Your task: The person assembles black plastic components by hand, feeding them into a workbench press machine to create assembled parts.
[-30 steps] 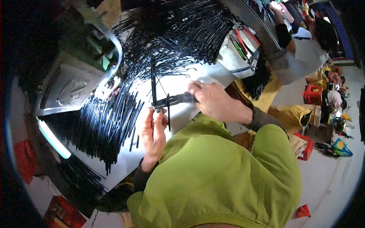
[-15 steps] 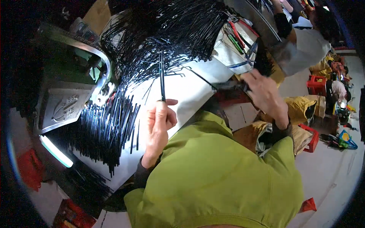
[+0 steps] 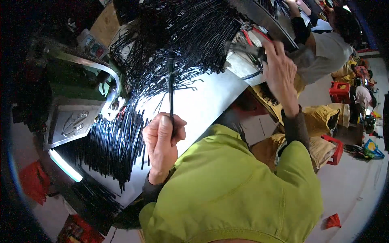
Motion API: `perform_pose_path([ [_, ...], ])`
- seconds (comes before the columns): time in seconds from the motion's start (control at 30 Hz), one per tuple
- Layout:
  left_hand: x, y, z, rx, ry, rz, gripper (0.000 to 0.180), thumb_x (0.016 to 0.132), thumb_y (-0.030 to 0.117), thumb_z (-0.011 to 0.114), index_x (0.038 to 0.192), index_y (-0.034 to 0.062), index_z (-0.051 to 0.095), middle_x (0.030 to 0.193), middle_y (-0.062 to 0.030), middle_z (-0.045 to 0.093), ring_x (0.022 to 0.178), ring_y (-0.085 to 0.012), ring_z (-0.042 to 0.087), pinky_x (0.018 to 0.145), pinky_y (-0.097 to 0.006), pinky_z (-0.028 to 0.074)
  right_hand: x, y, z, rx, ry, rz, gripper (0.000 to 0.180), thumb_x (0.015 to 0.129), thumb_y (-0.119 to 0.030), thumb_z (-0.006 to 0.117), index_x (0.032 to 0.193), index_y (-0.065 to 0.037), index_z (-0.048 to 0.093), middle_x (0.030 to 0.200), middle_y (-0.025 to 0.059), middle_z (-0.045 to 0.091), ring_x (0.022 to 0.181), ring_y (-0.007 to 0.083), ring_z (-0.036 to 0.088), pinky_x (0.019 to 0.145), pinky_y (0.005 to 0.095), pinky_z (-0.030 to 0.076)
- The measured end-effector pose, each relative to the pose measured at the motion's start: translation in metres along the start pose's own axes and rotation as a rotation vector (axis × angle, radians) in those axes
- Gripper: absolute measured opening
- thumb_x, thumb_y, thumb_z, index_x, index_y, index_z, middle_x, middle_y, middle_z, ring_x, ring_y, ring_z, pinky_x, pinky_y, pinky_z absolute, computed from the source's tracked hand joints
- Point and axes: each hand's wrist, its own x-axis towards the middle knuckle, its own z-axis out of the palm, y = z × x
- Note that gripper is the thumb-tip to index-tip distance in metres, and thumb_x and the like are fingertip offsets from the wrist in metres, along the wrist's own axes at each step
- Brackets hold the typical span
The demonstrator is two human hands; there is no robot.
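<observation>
My left hand [image 3: 162,141] is closed round the lower end of a thin black metal rod [image 3: 171,89], which points away from me over the white worktop [image 3: 214,93]. My right hand [image 3: 281,69] is raised at the right of the worktop, its fingers wrapped round a hammer-like tool [image 3: 247,49]. Motion blurs that tool, and its far end points left toward the rods. Beyond both hands spreads a large tangled heap of black rods [image 3: 194,32]. A neater row of straight black rods [image 3: 117,146] lies left of my left hand.
A green machine with a metal plate [image 3: 75,117] stands at the left, a lit tube [image 3: 65,166] below it. Under my right hand's tool sits a white pouch [image 3: 239,65] holding red-handled tools. A co-worker [image 3: 330,56], yellow sacks [image 3: 320,121] and a red stool [image 3: 339,92] are at the right.
My right hand has swung up and away from me, carrying the tool from the worktop's near edge to above the pouch. My left hand has shifted slightly nearer with its rod.
</observation>
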Motion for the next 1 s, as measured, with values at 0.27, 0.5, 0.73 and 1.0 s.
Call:
perform_pose_path([
  [0.27,-0.001,0.001,-0.016,-0.084,0.005,-0.243,0.025,0.098,0.022,0.044,0.09,0.0008,0.055,0.055,0.0015,0.044,0.045,-0.0039,0.03,0.043,-0.019,0.022,0.04,-0.001,0.04,-0.146,0.08,-0.041,0.043,0.081,-0.015,0.061,0.122,-0.01,0.048,0.105,0.0121,0.056,0.082,0.0312,0.06,0.066,0.0407,0.048],
  [0.5,-0.004,-0.003,-0.023,-0.074,0.02,-0.286,0.024,0.097,0.023,0.046,0.09,0.0026,0.057,0.055,0.0057,0.039,0.047,-0.0027,0.028,0.044,-0.019,0.02,0.003,-0.16,0.054,1.306,-0.041,-0.261,0.032,0.083,-0.016,0.063,0.112,-0.004,0.056,0.094,0.0103,0.063,0.076,0.018,0.063,0.062,0.0322,0.05],
  [0.73,-0.012,0.001,-0.041,-0.015,0.204,-0.206,0.018,0.095,0.019,0.049,0.09,0.0036,0.058,0.057,0.0052,0.043,0.05,-0.0025,0.033,0.047,-0.018,0.024,-0.024,-0.201,0.053,1.719,-0.665,0.056,0.02,0.092,-0.016,0.052,0.09,0.002,0.061,0.065,0.0028,0.058,0.058,0.0054,0.048,0.053,0.0233,0.041],
  [1.0,-0.001,-0.003,-0.078,0.144,0.376,-0.173,0.023,0.091,0.021,0.054,0.09,-0.0006,0.06,0.053,0.003,0.043,0.047,-0.0039,0.033,0.043,-0.02,0.02,-0.045,-0.197,0.055,1.305,-0.113,-0.001,0.033,0.084,-0.001,0.057,0.116,0.002,0.053,0.069,0.0124,0.065,0.06,0.0172,0.066,0.053,0.0273,0.05],
])
